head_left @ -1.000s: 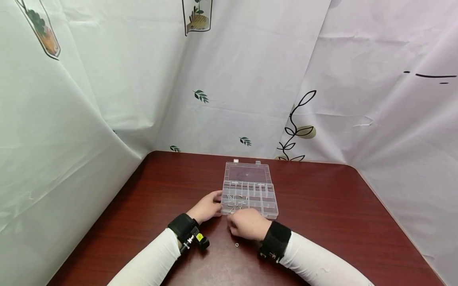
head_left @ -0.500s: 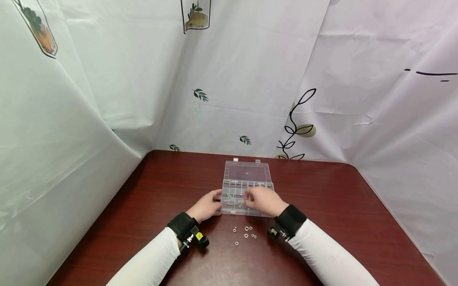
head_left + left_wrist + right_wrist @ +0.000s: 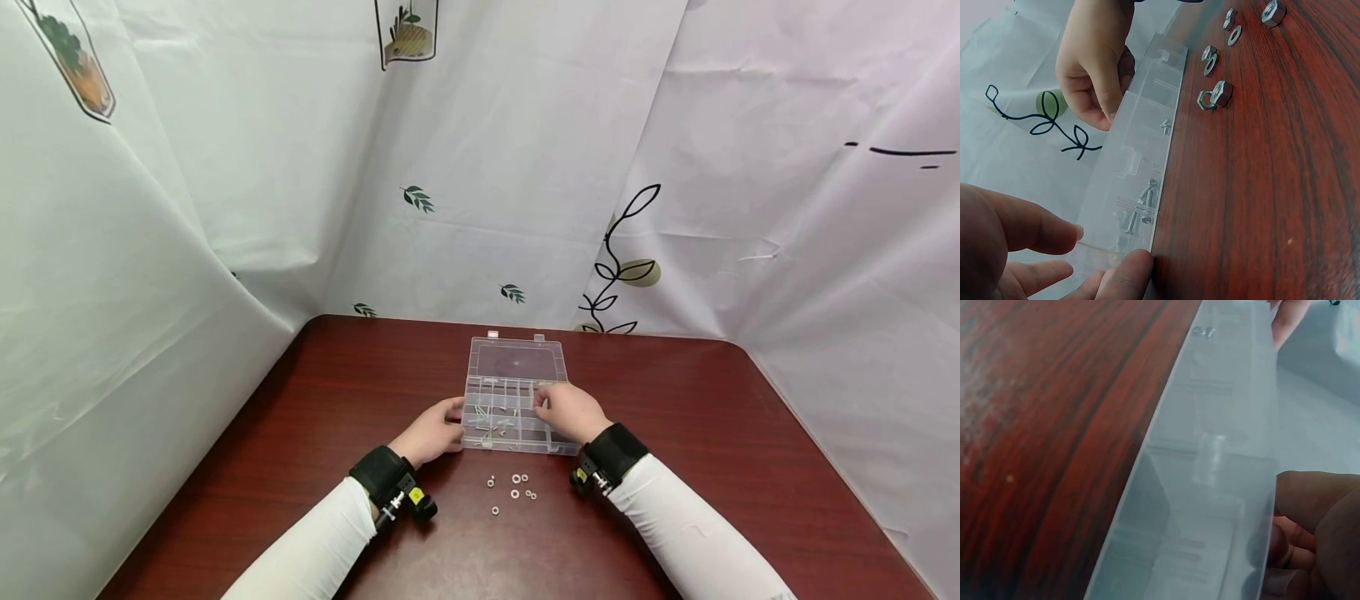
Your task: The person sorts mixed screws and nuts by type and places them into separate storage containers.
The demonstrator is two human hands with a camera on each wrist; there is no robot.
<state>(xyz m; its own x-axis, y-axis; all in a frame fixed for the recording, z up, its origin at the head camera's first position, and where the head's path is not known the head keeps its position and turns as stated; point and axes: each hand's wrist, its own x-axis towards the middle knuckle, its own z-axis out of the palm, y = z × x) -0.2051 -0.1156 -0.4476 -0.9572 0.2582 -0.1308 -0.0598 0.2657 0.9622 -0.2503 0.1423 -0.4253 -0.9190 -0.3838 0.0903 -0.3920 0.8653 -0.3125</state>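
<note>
A clear plastic compartment box (image 3: 517, 360) lies on the table with its lid folded back. Its left compartments contain several screws (image 3: 1147, 203). My left hand (image 3: 429, 433) grips the box's left end, thumb low at the front and a finger at the top edge. Over the right-hand compartments is my right hand (image 3: 572, 412), fingers curled and tips dipping behind the front wall. Whether anything sits between those fingertips is hidden. In front of the box lie several loose hex nuts (image 3: 1221, 94) and washers (image 3: 1235, 35).
The dark red wooden table (image 3: 675, 433) extends on both sides of the box. White patterned cloth (image 3: 495, 167) hangs behind it and along the sides. Both wrists wear black straps with small cameras.
My right hand has risen from the table in front of the box, crossed its middle and reached the right compartments, revealing nuts and washers. The left hand has stayed at the box's end.
</note>
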